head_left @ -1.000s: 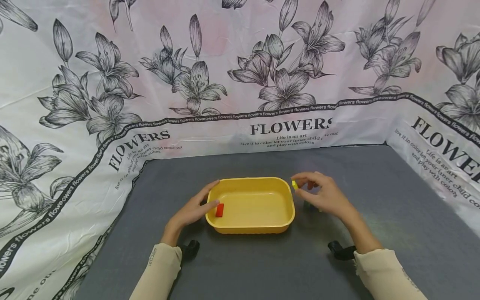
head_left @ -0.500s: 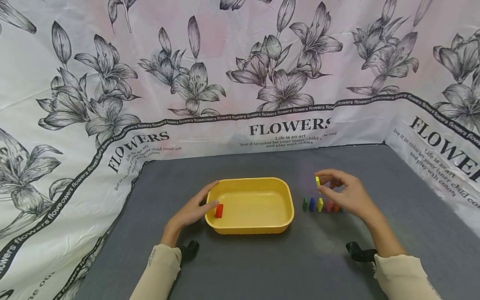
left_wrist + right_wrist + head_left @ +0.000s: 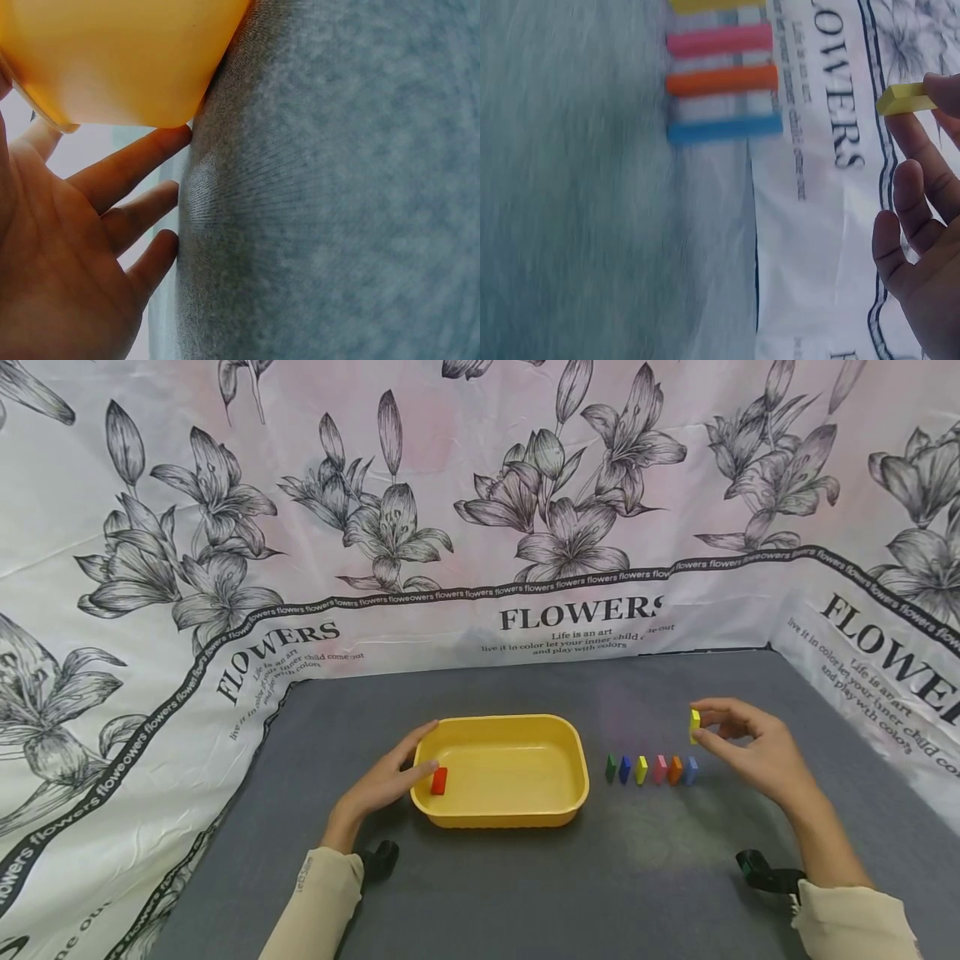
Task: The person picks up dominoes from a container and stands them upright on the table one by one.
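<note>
A yellow plastic tub (image 3: 501,819) stands on the grey table, with a red domino block (image 3: 439,781) inside at its left end. My left hand (image 3: 381,783) holds the tub's left rim, thumb over the inside and fingers along the outside. In the left wrist view, its other fingers (image 3: 142,214) are spread beneath the tub's wall. My right hand (image 3: 753,747) pinches a yellow domino block (image 3: 695,725) upright between thumb and fingers, in the air. Below and left of it, several blocks stand in a row, ending with an orange block (image 3: 675,770) and a light blue block (image 3: 691,771).
The row begins near the tub's right side with a green block (image 3: 611,767), then a dark blue block (image 3: 625,768), a standing yellow block (image 3: 641,770) and a pink block (image 3: 660,769). Flower-printed cloth (image 3: 420,635) hangs behind the table (image 3: 525,893) and along its sides.
My right hand has moved right with the yellow block, from beside the tub to past the row's right end, uncovering the standing blocks. The left hand and tub have stayed in place.
</note>
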`<state>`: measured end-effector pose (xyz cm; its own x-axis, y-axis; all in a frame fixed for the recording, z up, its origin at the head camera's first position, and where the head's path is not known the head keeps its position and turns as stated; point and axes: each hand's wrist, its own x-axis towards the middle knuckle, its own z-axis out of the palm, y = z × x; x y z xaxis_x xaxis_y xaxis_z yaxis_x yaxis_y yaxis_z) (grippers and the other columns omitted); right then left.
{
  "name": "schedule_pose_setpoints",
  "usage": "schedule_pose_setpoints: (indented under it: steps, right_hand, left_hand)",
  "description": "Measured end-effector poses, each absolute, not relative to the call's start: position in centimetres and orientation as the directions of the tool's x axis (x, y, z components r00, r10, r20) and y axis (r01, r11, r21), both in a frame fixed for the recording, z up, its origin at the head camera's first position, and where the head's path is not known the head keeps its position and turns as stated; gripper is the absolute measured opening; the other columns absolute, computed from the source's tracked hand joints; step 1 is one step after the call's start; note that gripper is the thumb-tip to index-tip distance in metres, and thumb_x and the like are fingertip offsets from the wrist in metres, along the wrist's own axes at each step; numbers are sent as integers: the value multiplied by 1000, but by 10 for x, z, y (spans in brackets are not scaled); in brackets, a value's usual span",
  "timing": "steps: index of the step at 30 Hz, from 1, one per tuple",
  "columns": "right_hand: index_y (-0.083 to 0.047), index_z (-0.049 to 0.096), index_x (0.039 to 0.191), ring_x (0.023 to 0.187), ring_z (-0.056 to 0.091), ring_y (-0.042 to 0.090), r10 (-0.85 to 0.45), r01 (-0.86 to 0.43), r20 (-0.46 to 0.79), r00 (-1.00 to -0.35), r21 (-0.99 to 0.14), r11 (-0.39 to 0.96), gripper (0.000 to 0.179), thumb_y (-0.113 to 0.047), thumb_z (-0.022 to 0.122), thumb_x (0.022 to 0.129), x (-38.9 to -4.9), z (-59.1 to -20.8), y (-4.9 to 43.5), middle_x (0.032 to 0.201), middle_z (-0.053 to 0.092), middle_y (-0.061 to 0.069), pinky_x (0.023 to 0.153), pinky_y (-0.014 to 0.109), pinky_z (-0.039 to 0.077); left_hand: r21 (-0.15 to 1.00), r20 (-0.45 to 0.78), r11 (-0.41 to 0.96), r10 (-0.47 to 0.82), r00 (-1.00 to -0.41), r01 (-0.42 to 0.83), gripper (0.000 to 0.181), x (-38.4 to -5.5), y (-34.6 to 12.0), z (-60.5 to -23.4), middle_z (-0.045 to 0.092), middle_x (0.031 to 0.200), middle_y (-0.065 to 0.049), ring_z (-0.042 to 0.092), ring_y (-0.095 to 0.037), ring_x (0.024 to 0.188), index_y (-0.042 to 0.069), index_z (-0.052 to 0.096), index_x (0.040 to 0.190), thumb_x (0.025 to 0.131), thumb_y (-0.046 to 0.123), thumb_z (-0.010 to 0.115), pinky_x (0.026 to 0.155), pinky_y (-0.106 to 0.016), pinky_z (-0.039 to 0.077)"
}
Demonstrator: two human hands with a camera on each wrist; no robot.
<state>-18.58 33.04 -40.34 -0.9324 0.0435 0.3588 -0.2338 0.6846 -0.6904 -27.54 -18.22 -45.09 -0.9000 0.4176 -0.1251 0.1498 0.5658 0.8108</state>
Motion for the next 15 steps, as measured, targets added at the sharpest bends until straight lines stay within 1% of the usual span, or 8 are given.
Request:
schedule_pose_setpoints:
  steps: [3,9,15]
  right_hand:
    - [-18,69,127,88,55,-5,68,-209,344,-936,-704,679,34,-23,75,94,-182,-405,340,100,63,-31,71,13,45]
    - [-15,68,125,85,56,-4,58,-202,318,-946,-723,661,32,-22,74,94,-178,-415,352,98,65,-33,69,12,45]
    - [-9,66,122,82,57,-5,24,-197,285,-958,-716,669,30,-19,73,95,-178,-428,361,97,65,-31,67,14,47]
  left_hand:
    - [812,-126,565,417,-900,148,69,-276,-182,-450,23,170,2,30,-34,154,45,24,159,100,42,61,121,-67,26]
    - [810,-127,568,414,-901,147,69,-275,-183,-450,24,170,2,30,-34,154,46,25,158,100,42,61,121,-66,25]
    - [808,-125,569,421,-898,154,69,-276,-183,-451,25,170,2,32,-34,153,45,25,159,100,42,61,121,-66,27]
